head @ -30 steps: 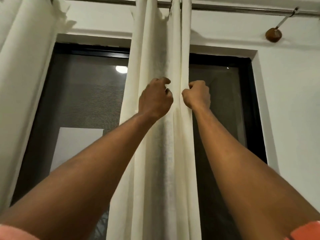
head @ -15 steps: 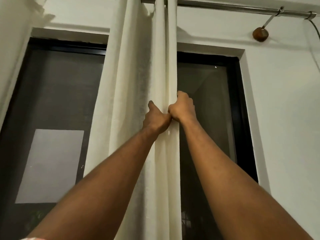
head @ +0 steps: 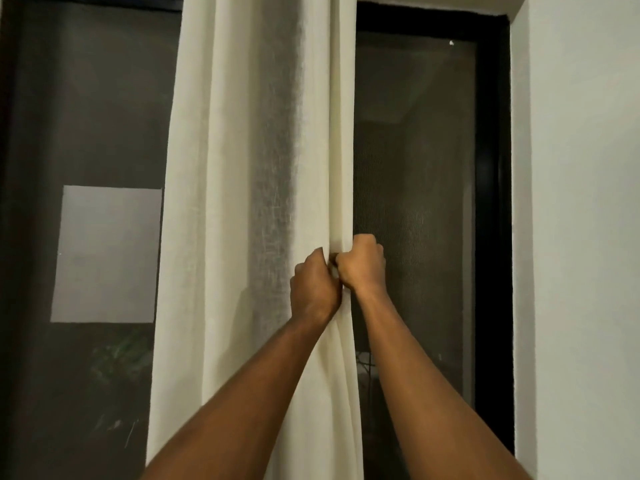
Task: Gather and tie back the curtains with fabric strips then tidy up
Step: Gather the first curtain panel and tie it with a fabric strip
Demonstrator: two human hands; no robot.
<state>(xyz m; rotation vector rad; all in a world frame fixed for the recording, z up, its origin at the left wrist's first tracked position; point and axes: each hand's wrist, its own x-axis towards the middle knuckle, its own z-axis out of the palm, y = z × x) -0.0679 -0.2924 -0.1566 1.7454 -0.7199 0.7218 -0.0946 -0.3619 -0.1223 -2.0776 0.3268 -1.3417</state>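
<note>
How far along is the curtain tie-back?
Done: the curtain is partly bunched into folds, leaving the window exposed on its right. In hand: the left hand and right hand grip its gathered edge side by side. Left: no fabric strip in view, nothing tied, tidy-up not started.

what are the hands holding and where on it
Both the left hand and right hand grip the curtain at its bunched edge, fists side by side.
</note>
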